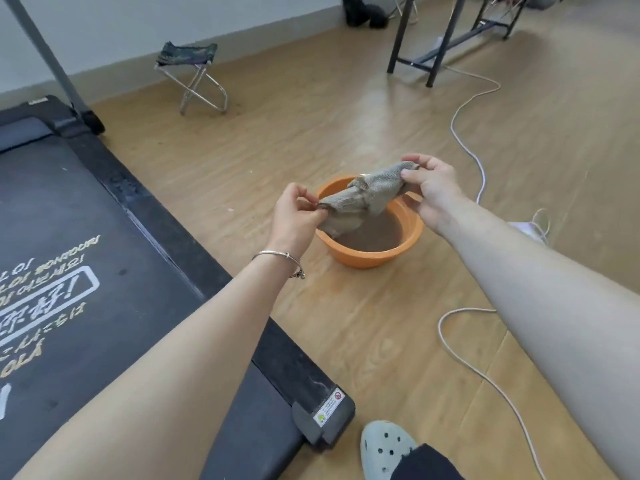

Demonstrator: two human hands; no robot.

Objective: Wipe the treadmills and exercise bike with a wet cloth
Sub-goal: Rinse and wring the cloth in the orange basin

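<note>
A wet grey cloth is stretched between both hands above an orange basin of murky brown water on the floor. My left hand pinches the cloth's lower left end. The upper right end is pinched by my right hand. The cloth's middle sags toward the water. A black treadmill with printed lettering on its belt lies to the left, its rear corner near my foot.
A small folding stool stands by the wall behind the treadmill. A white cable snakes across the wooden floor at right. Dark table legs stand at the back. My pale clog is at the bottom.
</note>
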